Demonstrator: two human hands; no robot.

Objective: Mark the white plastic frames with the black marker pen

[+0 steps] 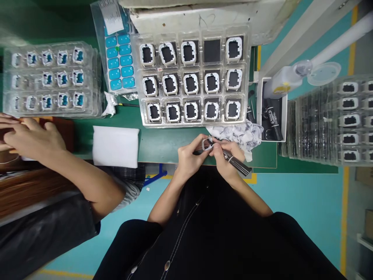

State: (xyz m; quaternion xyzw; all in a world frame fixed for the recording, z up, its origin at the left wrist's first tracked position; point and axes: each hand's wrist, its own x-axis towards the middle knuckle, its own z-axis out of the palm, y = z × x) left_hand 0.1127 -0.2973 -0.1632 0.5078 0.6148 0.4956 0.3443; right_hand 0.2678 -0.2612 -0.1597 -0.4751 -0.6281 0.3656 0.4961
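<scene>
Between the fingertips of my left hand I hold a small white square frame with rounded corners. My right hand is closed around a black marker pen, its tip end pointing at the frame. Both hands are close together over the near edge of the green table. Just beyond them lies a clear plastic tray with rows of similar white frames; one pocket in its back row shows only a dark pad.
Crumpled white paper lies right of the tray. A white box holds more markers and a bottle. Stacked trays stand far right. At left are a white foam sheet, other trays and a co-worker's arm.
</scene>
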